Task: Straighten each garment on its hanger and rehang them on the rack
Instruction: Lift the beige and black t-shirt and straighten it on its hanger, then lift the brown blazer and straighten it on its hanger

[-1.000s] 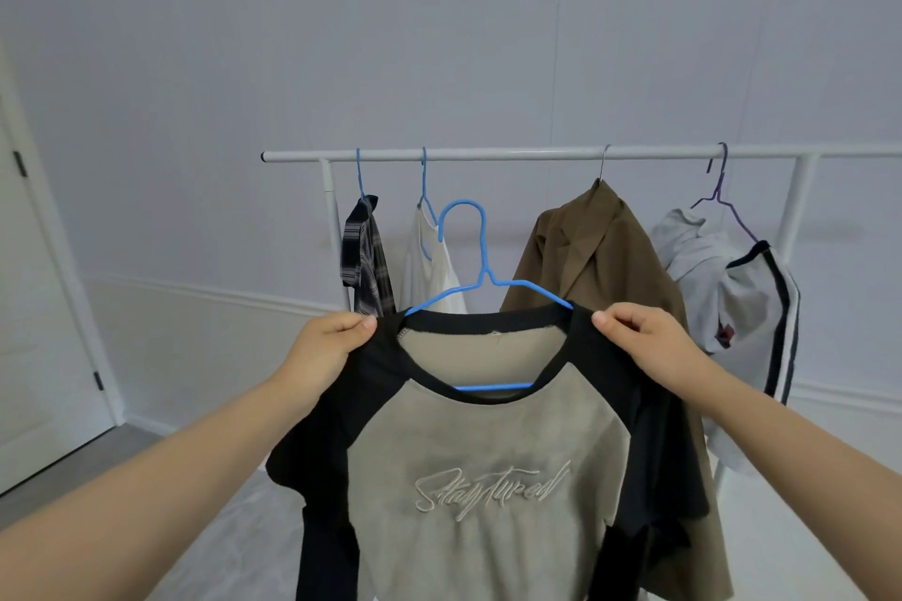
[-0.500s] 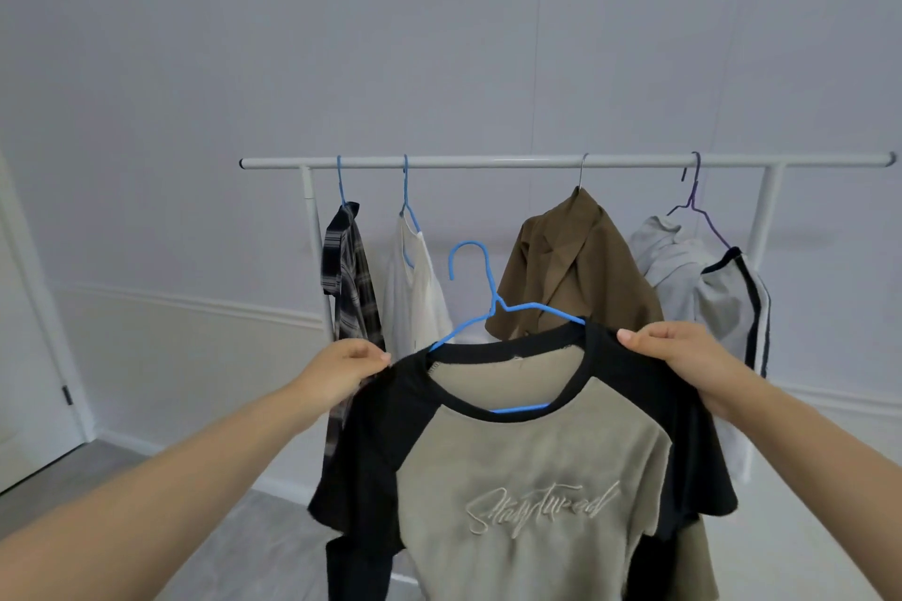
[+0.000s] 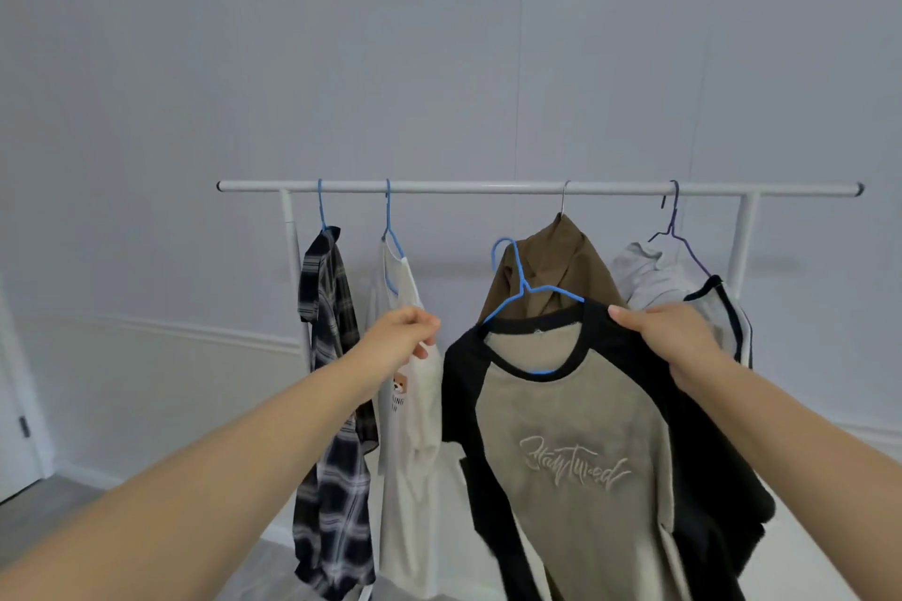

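Note:
A beige T-shirt with black raglan sleeves hangs on a blue wire hanger, held in the air below the white rack bar. My right hand grips the shirt's right shoulder over the hanger arm. The hanger's hook sits in front of the brown jacket, well under the bar. My left hand is off the shirt, its fingers curled in front of the white T-shirt. Whether it pinches that fabric is unclear.
On the bar hang a plaid shirt at the left, the white T-shirt, the brown jacket, and a grey-white garment slumped off a purple hanger. A bare stretch of bar lies between white T-shirt and jacket. A door stands far left.
My left hand has let go of the raglan shirt's left shoulder and moved left to the white T-shirt. The shirt and hanger have shifted right and up toward the rack.

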